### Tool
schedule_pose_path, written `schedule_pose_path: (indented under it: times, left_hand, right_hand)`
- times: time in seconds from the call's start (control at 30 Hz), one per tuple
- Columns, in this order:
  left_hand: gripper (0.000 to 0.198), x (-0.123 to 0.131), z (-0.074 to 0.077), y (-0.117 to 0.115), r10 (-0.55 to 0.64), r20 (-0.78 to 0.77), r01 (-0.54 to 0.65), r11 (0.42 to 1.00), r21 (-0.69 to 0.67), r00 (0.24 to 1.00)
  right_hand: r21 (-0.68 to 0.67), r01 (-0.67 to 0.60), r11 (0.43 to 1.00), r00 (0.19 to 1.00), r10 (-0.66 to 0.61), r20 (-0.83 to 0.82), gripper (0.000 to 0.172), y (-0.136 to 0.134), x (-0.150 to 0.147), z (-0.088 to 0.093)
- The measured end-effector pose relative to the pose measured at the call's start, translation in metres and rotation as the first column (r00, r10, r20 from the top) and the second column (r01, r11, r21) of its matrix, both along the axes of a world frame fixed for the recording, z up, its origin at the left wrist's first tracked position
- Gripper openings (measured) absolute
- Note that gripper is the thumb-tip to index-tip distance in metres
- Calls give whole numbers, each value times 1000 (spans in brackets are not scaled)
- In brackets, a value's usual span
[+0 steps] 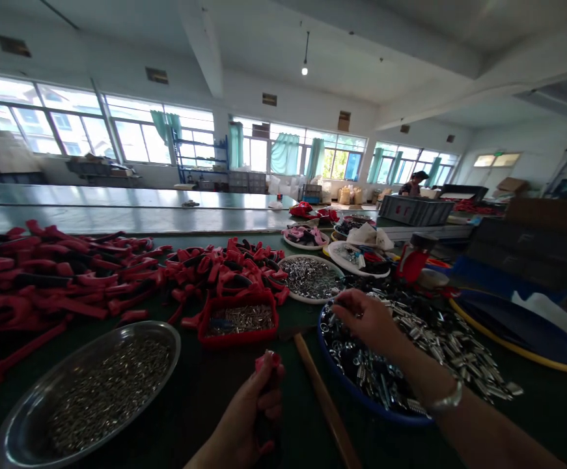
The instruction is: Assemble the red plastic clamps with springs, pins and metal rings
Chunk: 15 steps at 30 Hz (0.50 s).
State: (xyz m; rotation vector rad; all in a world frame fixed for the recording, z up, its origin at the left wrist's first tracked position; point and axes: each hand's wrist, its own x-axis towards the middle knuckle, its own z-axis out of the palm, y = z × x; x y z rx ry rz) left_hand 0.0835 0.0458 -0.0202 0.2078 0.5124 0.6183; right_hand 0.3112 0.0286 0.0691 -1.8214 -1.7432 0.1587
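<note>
- While the left hand (241,417) clenches a dark grip capped in pink-red plastic (266,359), its fingers wrap right round and leave the tip free, a secure-looking hold; the grip is just left of the blue-rimmed tray (346,389).
- The right hand (366,319) hangs over that tray, its fingertips (339,303) pinched together; whether they hold a small piece, I cannot tell.
- Loose silver metal clips (439,339) fill the tray and spread past its right side.
- A wooden-handled hammer (323,398) lies touching the tray's left edge.
- Left of the tray are a steel oval dish (166,333) of small metal parts, a red basket (263,312) and heaps of red-and-black handles (219,273).
</note>
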Motion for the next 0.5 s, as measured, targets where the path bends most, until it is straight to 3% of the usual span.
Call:
schedule_pose_path:
  times: [0.07, 0.13, 0.2, 0.27, 0.33, 0.43, 0.5]
  left_hand:
    - [28, -1, 0, -1, -49, 60, 49, 999, 8, 997]
    - [31, -4, 1, -3, -85, 112, 83, 996, 28, 990]
    - [32, -10, 2, -6, -91, 134, 84, 995, 59, 987]
    - [35, -19, 3, -9, -96, 131, 81, 990, 117, 987]
    - [35, -29, 1, -10, -78, 110, 56, 980, 193, 991]
    - [31, -45, -4, -9, -136, 67, 109, 946, 306, 988]
    - [31, -53, -4, -6, -202, 66, 163, 911, 380, 977]
  right_hand:
    - [119, -186, 975, 865, 220, -452, 25, -13, -41, -14]
    - [209, -242, 947, 727, 320, -607, 23, -22, -77, -29]
    - [260, -250, 933, 681, 360, -638, 19, -28, -100, -39]
    - [308, -243, 920, 774, 375, -511, 18, -34, -112, -42]
    - [405, -312, 859, 879, 423, -221, 20, -39, -117, -38]
    - [569, -501, 652, 861, 439, 255, 24, -46, -124, -28]
    - [619, -551, 560, 834, 356, 421, 21, -52, -131, -23]
